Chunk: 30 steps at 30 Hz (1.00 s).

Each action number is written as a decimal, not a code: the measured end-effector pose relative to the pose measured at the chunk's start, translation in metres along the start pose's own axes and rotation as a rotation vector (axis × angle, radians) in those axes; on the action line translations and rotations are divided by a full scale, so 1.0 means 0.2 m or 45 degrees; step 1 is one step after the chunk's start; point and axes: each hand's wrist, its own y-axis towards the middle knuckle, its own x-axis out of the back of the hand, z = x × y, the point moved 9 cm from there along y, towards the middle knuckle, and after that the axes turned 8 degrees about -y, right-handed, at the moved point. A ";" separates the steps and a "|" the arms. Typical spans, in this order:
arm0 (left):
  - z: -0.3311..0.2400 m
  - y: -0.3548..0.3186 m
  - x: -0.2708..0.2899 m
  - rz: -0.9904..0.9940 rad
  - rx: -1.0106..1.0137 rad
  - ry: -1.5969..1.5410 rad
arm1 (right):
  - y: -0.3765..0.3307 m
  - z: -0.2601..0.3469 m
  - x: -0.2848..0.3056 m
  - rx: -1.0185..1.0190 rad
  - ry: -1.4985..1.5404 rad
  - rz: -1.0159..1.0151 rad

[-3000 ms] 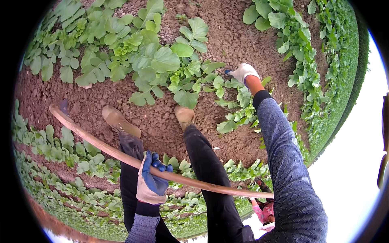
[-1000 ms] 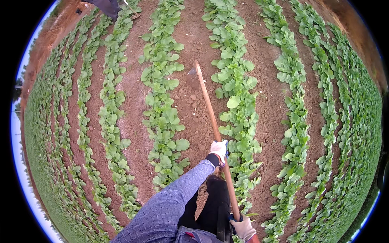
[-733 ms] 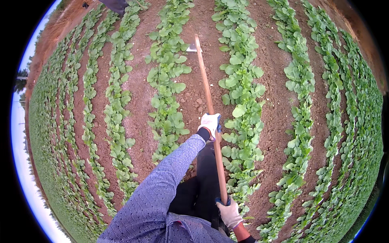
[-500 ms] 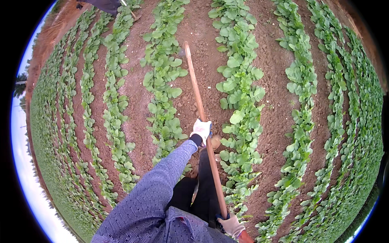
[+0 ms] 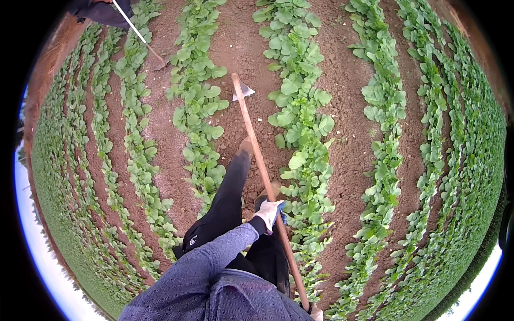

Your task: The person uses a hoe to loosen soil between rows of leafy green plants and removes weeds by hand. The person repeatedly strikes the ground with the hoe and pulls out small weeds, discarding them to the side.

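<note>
A long-handled hoe (image 5: 256, 147) slants through the middle, its wooden handle running from the lower right up to the far end. Its pale triangular metal blade (image 5: 244, 91) is over the bare soil between two plant rows. Wrapped round the handle's lower half is my left hand (image 5: 269, 215), in a white glove with blue on the palm side. My right hand (image 5: 315, 312), also gloved, grips the near end of the handle at the lower edge, partly cut off by the picture.
Leafy green rows stand close on both sides, a left row (image 5: 198, 101) and a right row (image 5: 300, 107). My left foot (image 5: 246, 145) is forward on the soil. At the upper left another person in dark clothing (image 5: 104, 12) works with a white-handled hoe (image 5: 130, 24).
The hoe and both my hands have come back toward my body. The blade now shows on the soil. My left leg has stepped forward. The other person's hoe shows more fully.
</note>
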 end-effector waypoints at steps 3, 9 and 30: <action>-0.60 0.12 -0.13 -0.249 -0.183 0.028 | 0.10 0.18 -0.08 0.010 0.013 0.010; -0.11 0.22 0.21 -0.281 -0.254 -0.163 | 0.22 0.55 -0.07 0.005 -0.054 0.029; -3.11 0.81 -0.44 -0.592 -0.873 1.068 | 1.17 2.76 -0.40 0.586 0.179 0.080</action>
